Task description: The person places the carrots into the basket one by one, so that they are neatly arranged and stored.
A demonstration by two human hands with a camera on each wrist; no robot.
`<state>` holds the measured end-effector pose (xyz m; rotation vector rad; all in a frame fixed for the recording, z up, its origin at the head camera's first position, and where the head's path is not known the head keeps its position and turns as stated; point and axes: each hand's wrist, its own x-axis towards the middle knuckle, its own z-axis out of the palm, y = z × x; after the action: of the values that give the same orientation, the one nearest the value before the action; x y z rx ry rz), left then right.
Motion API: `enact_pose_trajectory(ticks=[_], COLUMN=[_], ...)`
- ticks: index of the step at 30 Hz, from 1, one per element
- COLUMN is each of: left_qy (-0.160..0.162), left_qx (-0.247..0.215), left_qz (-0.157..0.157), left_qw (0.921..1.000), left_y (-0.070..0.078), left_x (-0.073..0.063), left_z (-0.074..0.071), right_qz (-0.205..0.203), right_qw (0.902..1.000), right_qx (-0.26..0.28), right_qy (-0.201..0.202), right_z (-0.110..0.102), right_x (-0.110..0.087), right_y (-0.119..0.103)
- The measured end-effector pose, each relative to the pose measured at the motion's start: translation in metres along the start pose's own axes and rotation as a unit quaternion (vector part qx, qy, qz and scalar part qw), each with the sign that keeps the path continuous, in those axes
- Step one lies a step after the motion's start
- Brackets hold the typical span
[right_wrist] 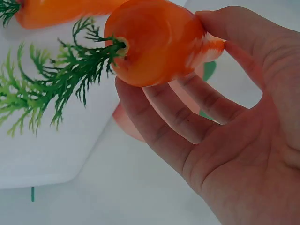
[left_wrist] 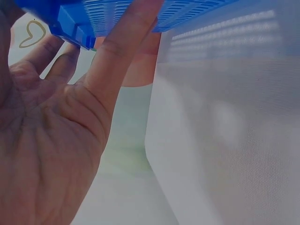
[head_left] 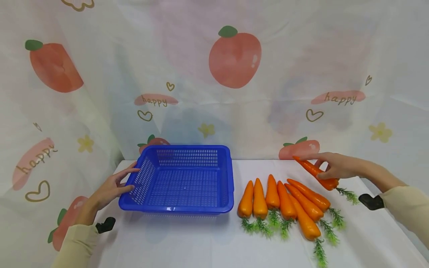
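Note:
My left hand (head_left: 115, 186) holds the left rim of an empty blue plastic basket (head_left: 226, 203), its fingers at the edge. From below, the left wrist view shows the thumb against the basket's slotted wall (left_wrist: 197, 16) and the other fingers at the rim. On the right, my right hand (head_left: 340, 165) grips an orange carrot (head_left: 313, 170) between thumb and fingers, above the table's right edge. Its thick end and green leafy top (right_wrist: 70, 70) face the camera in the right wrist view. Several more carrots (head_left: 259, 203) lie beside the basket, tips pointing away.
A white cloth covers the table (head_left: 181, 242). Behind it hangs a pale curtain (head_left: 261, 123) printed with fruit, hearts and words. The table's right edge (head_left: 399, 227) runs below my right forearm. The loose carrots lie close together, some touching.

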<state>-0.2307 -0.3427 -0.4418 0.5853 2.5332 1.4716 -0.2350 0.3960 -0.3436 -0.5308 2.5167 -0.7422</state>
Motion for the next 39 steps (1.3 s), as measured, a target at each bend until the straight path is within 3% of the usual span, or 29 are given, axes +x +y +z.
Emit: enact_pose_trajectory(ticks=[9, 17, 26, 39], left_qy=[0.001, -0.001, 0.002, 0.007], left_qx=[-0.015, -0.014, -0.028, -0.016], left_qz=[-0.003, -0.005, -0.012, -0.003], left_qw=[0.9999, 0.9999, 0.9995, 0.9998], left_y=[-0.001, -0.004, -0.006, -0.003], left_x=[-0.003, 0.000, 0.002, -0.001], left_z=[0.000, -0.001, 0.001, 0.001], right_qz=[-0.009, -0.010, -0.043, -0.084], right_qw=[0.9998, 0.9998, 0.9989, 0.9956], right_qx=[0.014, 0.019, 0.006, -0.020], right_qy=[0.007, 0.000, -0.020, -0.036], right_z=[-0.015, -0.023, -0.022, 0.000], right_x=[0.004, 0.020, 0.056, 0.117], right_y=[-0.029, -0.061, -0.110, -0.174])
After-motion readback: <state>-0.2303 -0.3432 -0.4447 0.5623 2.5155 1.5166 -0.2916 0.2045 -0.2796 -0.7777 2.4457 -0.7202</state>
